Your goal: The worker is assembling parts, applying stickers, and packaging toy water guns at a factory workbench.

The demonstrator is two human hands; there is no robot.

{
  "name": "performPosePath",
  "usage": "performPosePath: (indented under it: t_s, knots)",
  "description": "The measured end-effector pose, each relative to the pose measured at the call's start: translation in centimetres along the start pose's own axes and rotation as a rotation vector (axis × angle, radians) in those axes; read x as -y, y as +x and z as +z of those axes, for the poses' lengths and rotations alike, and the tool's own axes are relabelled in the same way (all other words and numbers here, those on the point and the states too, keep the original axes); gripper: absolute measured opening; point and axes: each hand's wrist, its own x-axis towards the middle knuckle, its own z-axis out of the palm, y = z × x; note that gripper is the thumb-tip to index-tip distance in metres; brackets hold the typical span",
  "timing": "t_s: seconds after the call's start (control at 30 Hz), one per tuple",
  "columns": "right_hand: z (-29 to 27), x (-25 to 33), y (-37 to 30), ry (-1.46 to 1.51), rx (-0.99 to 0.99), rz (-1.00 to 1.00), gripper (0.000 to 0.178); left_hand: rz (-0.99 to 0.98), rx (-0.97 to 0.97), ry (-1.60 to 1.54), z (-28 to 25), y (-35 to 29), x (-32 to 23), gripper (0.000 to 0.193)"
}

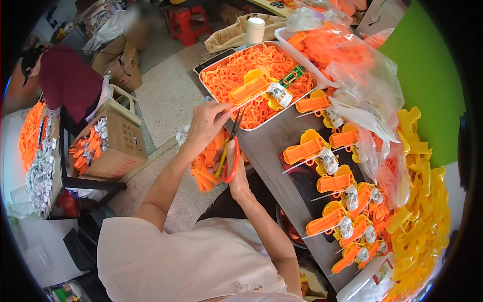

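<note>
1. Evidently, the toy (250, 89) is over the tray (250, 129) of rings (226, 68), its stick (251, 98) pinched in the left hand (207, 122), probably for steadiness.
2. The right hand (240, 180) is wrapped around scissors (236, 149) (blades upward, seemingly to reach near the stick).
3. More toys (308, 150) line the table (270, 147), likely spaced for easy access.

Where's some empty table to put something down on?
A bare grey strip of table runs along its near edge, bordered by the tray and the toys. Farther right it's crowded with more toys, a plastic bag and yellow parts; rings fill the tray.
</note>
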Motion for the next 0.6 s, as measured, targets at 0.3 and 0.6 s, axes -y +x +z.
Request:
performPosePath:
  t_s: [0.3, 0.6]
  knots:
    - [2.4, -2.3, 0.8, -0.003, 0.004, -0.083, 0.069, -0.184, 0.001, -0.27, 0.4, -0.6, 0.3, 0.012]
    - [2.7, -2.7, 1.0, 0.073, -0.026, -0.103, 0.056, -0.127, -0.053, -0.23, 0.4, -0.7, 0.1, 0.013]
